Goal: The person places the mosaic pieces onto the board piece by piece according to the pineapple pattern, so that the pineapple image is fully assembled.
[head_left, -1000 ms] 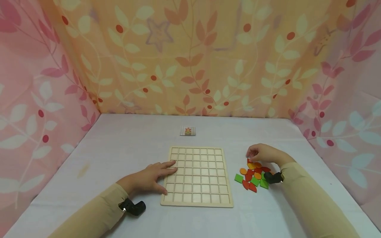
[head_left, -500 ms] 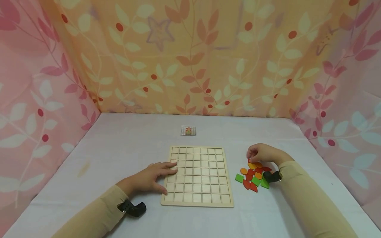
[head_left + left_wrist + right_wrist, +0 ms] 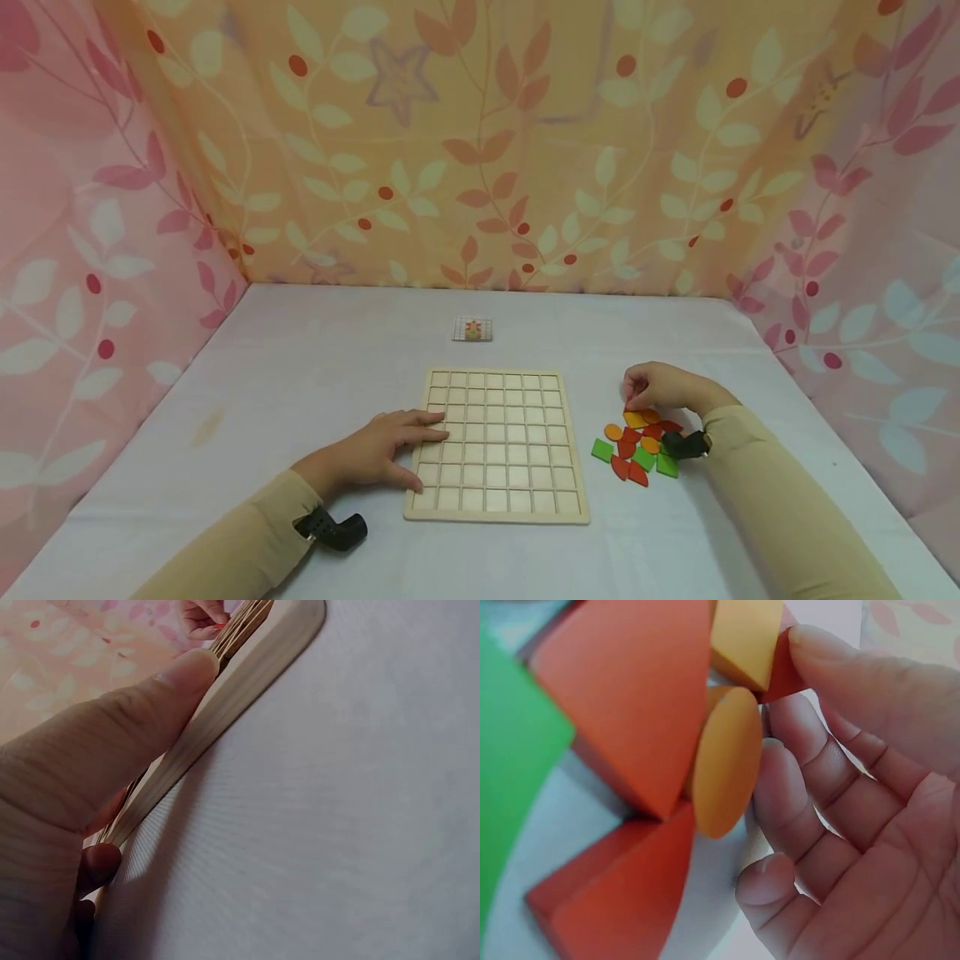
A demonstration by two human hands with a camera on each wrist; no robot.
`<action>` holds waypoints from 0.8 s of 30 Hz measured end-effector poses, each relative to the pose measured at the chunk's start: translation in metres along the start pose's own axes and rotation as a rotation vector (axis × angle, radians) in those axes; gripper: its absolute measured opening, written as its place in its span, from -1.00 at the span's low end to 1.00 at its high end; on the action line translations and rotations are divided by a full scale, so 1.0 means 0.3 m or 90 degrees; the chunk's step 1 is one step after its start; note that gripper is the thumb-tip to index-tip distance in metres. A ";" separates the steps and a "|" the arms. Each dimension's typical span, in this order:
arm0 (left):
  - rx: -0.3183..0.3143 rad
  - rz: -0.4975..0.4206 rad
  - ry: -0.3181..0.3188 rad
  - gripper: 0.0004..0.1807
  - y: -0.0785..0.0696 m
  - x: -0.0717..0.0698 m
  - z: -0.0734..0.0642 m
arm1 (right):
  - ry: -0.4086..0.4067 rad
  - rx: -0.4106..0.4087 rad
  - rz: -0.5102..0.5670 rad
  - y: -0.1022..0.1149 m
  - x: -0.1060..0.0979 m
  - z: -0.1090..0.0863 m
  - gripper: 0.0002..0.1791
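My left hand (image 3: 378,450) rests on the left edge of a pale wooden grid board (image 3: 497,454), its fingers stretched over the frame. In the left wrist view the thumb (image 3: 176,686) lies along the board's rim. At the far side of a loose pile of coloured pieces, my right hand (image 3: 663,388) pinches a red flat block (image 3: 783,679) between thumb and fingertips. A yellow-orange block (image 3: 746,645) sits right beside that one. An orange round piece (image 3: 727,765) and larger red pieces (image 3: 630,697) lie close to the curled lower fingers.
Green squares (image 3: 602,450), red quarter-round pieces (image 3: 637,474) and orange discs (image 3: 613,432) lie right of the board. Behind the board is a small card (image 3: 472,328) with a gridded picture. Patterned cloth (image 3: 480,167) walls in the white table (image 3: 337,350).
Less of the red block shows below my right fingertips in the head view. The right hand has barely shifted, and the left hand stays on the board.
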State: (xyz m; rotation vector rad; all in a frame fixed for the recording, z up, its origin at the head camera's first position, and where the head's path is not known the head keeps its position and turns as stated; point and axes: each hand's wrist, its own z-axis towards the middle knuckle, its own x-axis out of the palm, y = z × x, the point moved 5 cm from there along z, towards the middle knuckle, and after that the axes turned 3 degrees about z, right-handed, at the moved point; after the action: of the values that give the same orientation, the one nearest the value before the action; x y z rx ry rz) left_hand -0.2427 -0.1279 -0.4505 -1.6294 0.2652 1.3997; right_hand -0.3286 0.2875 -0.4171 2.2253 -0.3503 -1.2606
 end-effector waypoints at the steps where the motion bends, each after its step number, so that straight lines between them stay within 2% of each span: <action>1: -0.002 -0.001 0.002 -0.18 -0.002 -0.002 0.000 | -0.002 0.003 0.002 0.000 0.000 0.001 -0.85; 5: -0.006 -0.007 0.009 -0.18 -0.007 -0.007 0.000 | -0.005 0.010 0.010 0.000 0.000 0.005 -0.87; 15: 0.008 -0.005 -0.004 -0.19 -0.009 -0.001 -0.006 | 0.011 0.009 0.030 0.014 0.007 0.016 -0.87; 19: 0.002 -0.008 -0.002 -0.19 -0.007 0.003 -0.008 | -0.016 -0.002 0.016 0.037 -0.002 0.035 -0.89; 24: -0.004 -0.007 0.003 -0.18 -0.007 0.002 -0.009 | -0.067 -0.041 0.020 0.099 -0.004 0.077 -0.89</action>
State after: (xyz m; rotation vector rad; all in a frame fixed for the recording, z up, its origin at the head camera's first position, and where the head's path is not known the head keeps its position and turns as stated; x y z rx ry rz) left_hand -0.2392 -0.1286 -0.4502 -1.6378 0.2550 1.3902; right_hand -0.3475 0.2561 -0.4085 2.0972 -0.3784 -1.3575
